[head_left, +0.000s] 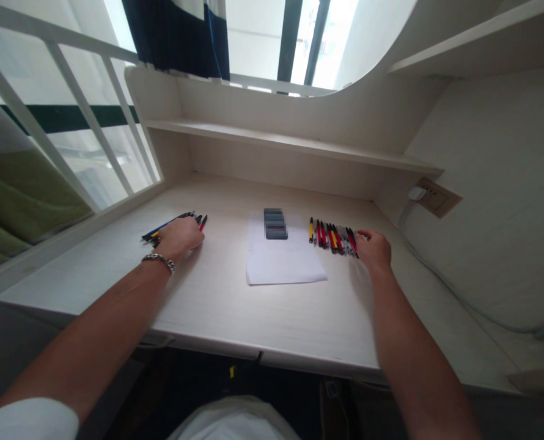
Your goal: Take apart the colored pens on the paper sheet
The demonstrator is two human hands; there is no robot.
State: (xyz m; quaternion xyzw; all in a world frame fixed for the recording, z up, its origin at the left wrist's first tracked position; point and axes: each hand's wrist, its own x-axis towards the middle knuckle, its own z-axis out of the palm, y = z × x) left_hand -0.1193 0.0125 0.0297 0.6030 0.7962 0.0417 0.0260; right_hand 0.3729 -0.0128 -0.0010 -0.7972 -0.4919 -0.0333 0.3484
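My left hand (183,238) lies over a loose bunch of pens (164,227) at the left of the white desk (217,299), and its fingers hide part of the bunch. A tidy row of several red, yellow and black pens (332,238) lies side by side to the right. My right hand (373,250) sits at the row's right end, with its fingertips at the nearest pen. Between the hands is a white paper sheet (283,256) bearing a dark, pixelated object (275,223). Neither hand touches the sheet.
A built-in shelf (294,143) runs along the back of the desk. A white railing (88,128) and green bedding (15,201) are at the left. At the right, a white plug in a wall socket (432,197) trails a cable down the wall.
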